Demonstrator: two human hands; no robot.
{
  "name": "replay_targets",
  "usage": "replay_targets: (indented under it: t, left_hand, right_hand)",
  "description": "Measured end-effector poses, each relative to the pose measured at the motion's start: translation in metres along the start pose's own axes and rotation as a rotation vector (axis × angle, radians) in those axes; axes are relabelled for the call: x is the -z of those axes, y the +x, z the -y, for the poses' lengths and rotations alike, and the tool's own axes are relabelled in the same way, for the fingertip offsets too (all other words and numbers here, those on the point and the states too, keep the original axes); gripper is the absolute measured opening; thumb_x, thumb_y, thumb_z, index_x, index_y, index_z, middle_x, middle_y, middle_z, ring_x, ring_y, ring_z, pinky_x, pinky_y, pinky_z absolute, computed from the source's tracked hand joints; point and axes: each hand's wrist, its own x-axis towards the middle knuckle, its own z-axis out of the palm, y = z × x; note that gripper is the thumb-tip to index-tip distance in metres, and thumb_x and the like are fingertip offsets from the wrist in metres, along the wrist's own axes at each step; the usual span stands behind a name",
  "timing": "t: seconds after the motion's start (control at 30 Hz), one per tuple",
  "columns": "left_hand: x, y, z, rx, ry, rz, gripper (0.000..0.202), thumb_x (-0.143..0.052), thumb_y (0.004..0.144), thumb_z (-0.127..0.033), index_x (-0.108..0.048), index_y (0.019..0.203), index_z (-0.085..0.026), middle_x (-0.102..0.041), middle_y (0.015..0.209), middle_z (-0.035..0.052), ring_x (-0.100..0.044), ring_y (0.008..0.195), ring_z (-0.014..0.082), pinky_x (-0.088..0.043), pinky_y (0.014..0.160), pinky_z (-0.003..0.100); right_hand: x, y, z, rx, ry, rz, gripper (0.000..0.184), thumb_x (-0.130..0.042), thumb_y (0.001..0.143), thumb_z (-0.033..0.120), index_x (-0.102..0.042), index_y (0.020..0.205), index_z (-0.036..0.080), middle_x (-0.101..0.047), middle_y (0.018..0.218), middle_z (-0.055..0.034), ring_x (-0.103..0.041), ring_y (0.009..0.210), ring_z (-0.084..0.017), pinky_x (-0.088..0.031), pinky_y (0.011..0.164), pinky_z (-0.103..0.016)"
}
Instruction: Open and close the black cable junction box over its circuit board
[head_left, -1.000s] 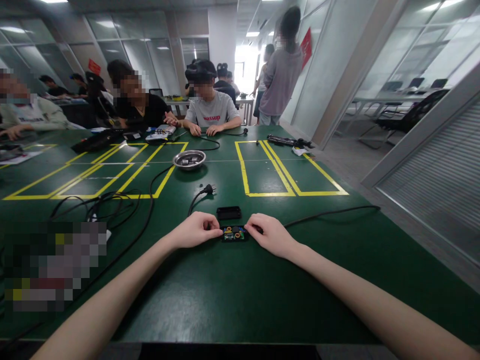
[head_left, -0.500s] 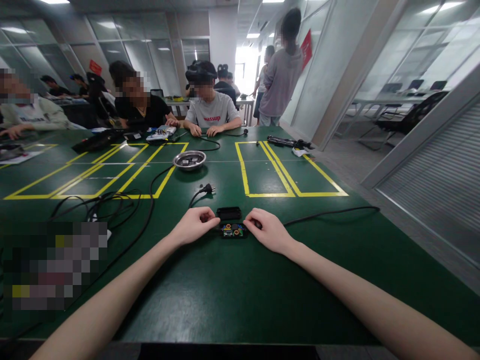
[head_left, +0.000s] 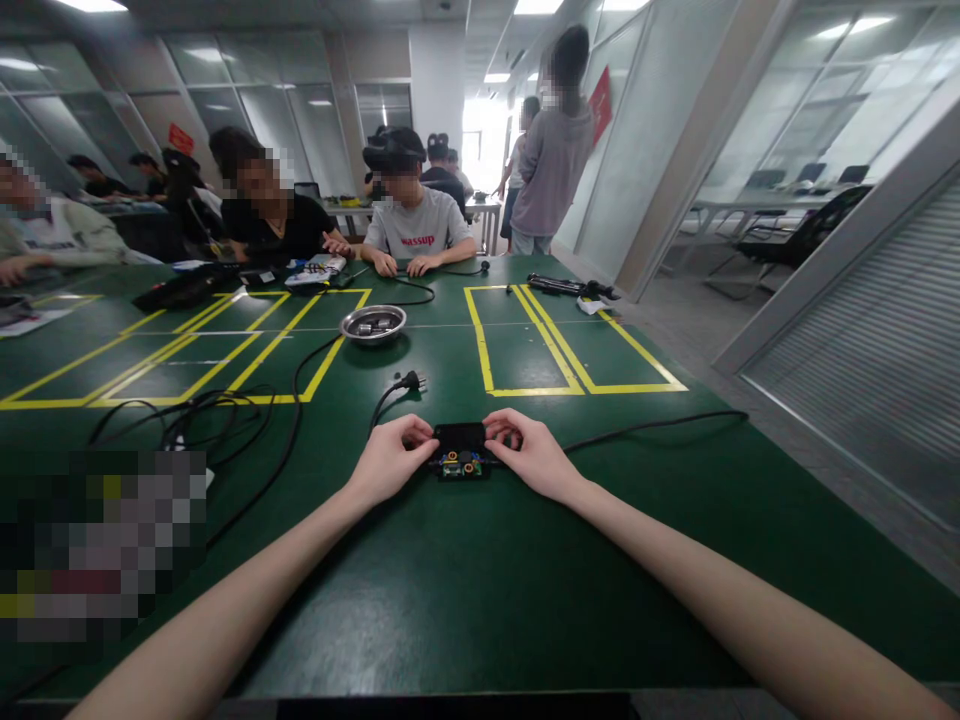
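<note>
A small black plastic case half (head_left: 463, 479) lies in front of me with a green circuit board (head_left: 453, 468) and copper-wound coils showing in it. Just behind it, the black case cover (head_left: 460, 437) is tipped up, its flat side towards me. My left hand (head_left: 386, 460) pinches the cover's left end between thumb and fingers. At the opposite end my right hand (head_left: 538, 455) grips it the same way. From the case a black cord (head_left: 652, 428) runs off to the right. Beyond my left hand lies a black power plug (head_left: 410, 381) on its cord.
A steel bowl (head_left: 373, 325) with metal parts stands farther back. Coiled black cables (head_left: 217, 410) lie on the left, near a blurred-out patch. Yellow tape (head_left: 532, 392) marks the green table (head_left: 450, 590). A folded black tripod (head_left: 566, 287) rests at the far right. Several people sit opposite.
Both hands have shifted from the sides of the case to the cover's ends. The cover, flat behind the board before, is now tilted up and nearer to it.
</note>
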Motion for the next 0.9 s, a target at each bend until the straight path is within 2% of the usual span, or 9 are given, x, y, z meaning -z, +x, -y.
replay_targets:
  t: [0.13, 0.23, 0.43, 0.77, 0.9]
  left_hand:
    - [0.001, -0.001, -0.003, -0.021, -0.023, 0.020, 0.015, -0.066, 0.082, -0.032, -0.069, 0.082, -0.017, -0.075, 0.081, 0.0026, -0.069, 0.077, 0.0193, -0.054, 0.074, 0.030]
    - [0.003, -0.002, -0.007, -0.038, -0.012, 0.014, 0.016, -0.065, 0.083, -0.033, -0.069, 0.082, -0.018, -0.074, 0.080, 0.0023, -0.067, 0.074, 0.0183, -0.053, 0.071, 0.030]
    - [0.008, -0.003, -0.009, -0.062, 0.009, 0.049, 0.014, -0.063, 0.081, -0.032, -0.066, 0.080, -0.018, -0.070, 0.074, 0.0003, -0.060, 0.066, 0.0150, -0.048, 0.063, 0.026]
    - [0.013, -0.004, -0.012, -0.141, 0.023, 0.090, 0.011, -0.061, 0.080, -0.028, -0.066, 0.079, -0.017, -0.067, 0.072, -0.0007, -0.058, 0.066, 0.0136, -0.048, 0.067, 0.026]
    - [0.014, -0.005, -0.014, -0.153, 0.050, 0.111, 0.009, -0.058, 0.078, -0.023, -0.065, 0.078, -0.017, -0.066, 0.072, -0.0005, -0.058, 0.067, 0.0138, -0.048, 0.067, 0.025]
  right_hand:
    - [0.002, 0.000, 0.000, -0.006, 0.058, 0.000, 0.028, -0.066, 0.084, 0.025, -0.070, 0.110, 0.017, -0.074, 0.089, -0.0032, -0.063, 0.072, -0.015, -0.049, 0.064, -0.028]
    - [0.003, -0.001, 0.001, 0.008, 0.067, 0.008, 0.023, -0.067, 0.085, 0.028, -0.074, 0.104, 0.017, -0.075, 0.090, -0.0049, -0.067, 0.077, -0.017, -0.054, 0.070, -0.031]
    - [0.001, -0.005, 0.005, 0.003, 0.164, 0.029, 0.022, -0.067, 0.086, 0.026, -0.073, 0.106, 0.019, -0.078, 0.098, -0.0053, -0.073, 0.087, -0.019, -0.060, 0.084, -0.036]
    - [0.007, -0.008, 0.012, 0.020, 0.187, 0.093, 0.025, -0.067, 0.089, 0.034, -0.073, 0.107, 0.018, -0.078, 0.096, -0.0069, -0.074, 0.088, -0.020, -0.062, 0.085, -0.038]
    - [0.008, -0.009, 0.015, 0.074, 0.146, 0.096, 0.020, -0.067, 0.090, 0.032, -0.072, 0.104, 0.019, -0.077, 0.097, -0.0065, -0.073, 0.088, -0.020, -0.061, 0.087, -0.039]
